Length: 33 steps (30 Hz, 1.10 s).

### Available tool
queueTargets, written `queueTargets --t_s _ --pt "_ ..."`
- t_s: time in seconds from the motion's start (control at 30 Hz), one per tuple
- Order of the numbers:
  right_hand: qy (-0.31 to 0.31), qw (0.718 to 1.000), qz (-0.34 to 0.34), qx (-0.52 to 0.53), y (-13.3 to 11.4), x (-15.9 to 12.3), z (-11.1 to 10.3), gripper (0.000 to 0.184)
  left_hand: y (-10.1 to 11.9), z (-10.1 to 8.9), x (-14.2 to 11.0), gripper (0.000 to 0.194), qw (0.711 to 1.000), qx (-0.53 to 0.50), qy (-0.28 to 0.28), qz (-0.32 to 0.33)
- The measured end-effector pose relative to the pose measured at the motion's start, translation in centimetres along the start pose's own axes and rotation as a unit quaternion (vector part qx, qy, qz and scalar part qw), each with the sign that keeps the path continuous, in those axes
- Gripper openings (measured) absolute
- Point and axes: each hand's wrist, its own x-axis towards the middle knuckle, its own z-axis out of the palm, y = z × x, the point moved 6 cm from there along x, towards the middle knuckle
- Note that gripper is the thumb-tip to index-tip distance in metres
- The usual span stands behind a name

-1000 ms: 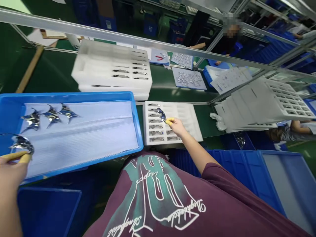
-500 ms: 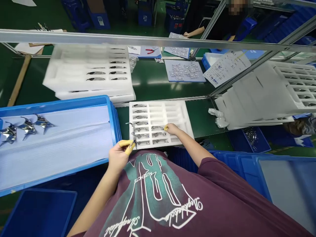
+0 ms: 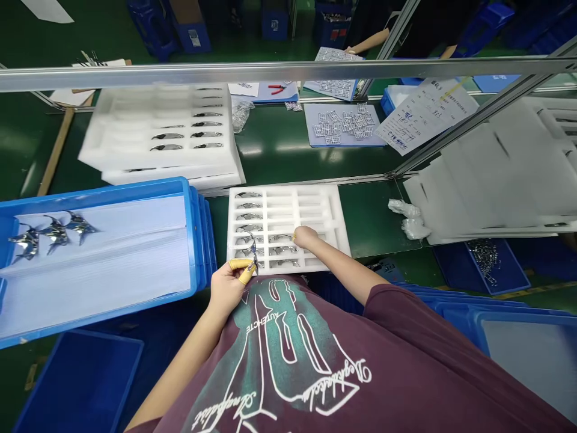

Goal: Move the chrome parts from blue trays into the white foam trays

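My left hand (image 3: 231, 284), with yellow finger covers on, pinches a shiny curved metal part (image 3: 254, 249). It holds this part upright over the front left corner of a white foam tray (image 3: 318, 211). Similar slim metal parts lie in the slots of the tray's left column and in the front slots of its second column. My right hand (image 3: 306, 237) reaches over the tray, its fingers closed at the right end of a metal part (image 3: 280, 238) in the second column. Its fingertips are partly hidden.
On the left, a blue bin (image 3: 192, 240) holds three shiny winged metal pieces (image 3: 54, 231). Behind it stand stacked white foam trays (image 3: 117, 132). A board of small grid-like pieces (image 3: 347, 125) lies across the bench beneath a metal rail (image 3: 288, 71). More foam sheets (image 3: 478, 180) lean at right.
My view has shifted slightly. My left hand has moved a little to the right with its metal part, further over the tray. My right hand stays at the same slot.
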Motion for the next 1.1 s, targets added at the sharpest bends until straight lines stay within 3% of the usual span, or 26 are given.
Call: queueTargets --t_s 0.17,0.7,1.1 --pt "-0.002 1.0 0.018 -0.006 -0.6 0.0 0.1 0.013 0.0 0.1 0.2 0.025 1.0 0.005 0.007 0.007" --pt "-0.014 0.999 -0.028 -0.018 -1.4 -0.4 0.1 0.015 0.6 0.0 0.7 0.023 1.0 0.007 -0.002 0.004" --pt "-0.03 0.999 0.021 -0.001 -0.9 -0.7 -1.2 0.015 -0.2 -0.1 0.9 0.022 0.999 0.034 -0.018 0.037"
